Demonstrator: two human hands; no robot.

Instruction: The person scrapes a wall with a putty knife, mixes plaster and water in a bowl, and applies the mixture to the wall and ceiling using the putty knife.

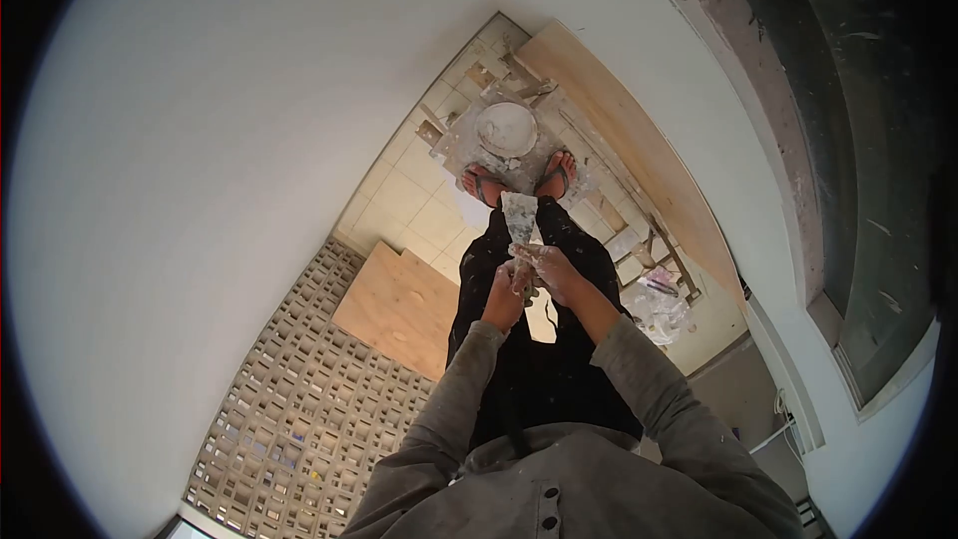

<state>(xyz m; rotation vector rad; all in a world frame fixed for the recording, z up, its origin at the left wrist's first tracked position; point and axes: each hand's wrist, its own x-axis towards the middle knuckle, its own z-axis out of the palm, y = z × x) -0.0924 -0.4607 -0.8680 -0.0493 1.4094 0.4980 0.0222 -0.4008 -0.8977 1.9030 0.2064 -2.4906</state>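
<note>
A putty knife [520, 218] with a wide blade smeared in white paste points away from me, in front of my thighs. My left hand [508, 291] is closed around its handle, low on the tool. My right hand [545, 265] pinches it higher up, where the blade narrows. Whitish smears mark the fingers of both hands. Beyond the blade, a round bucket [508, 130] of white paste stands just ahead of my sandalled feet [557, 176].
I stand on a paste-spattered platform [461, 140] over a tiled floor [401, 202]. White walls [249, 90] rise on both sides. A wooden board [394, 304] lies at left by a perforated block wall [299, 409]; another panel [639, 130] leans at right. Crumpled plastic [661, 309] lies below.
</note>
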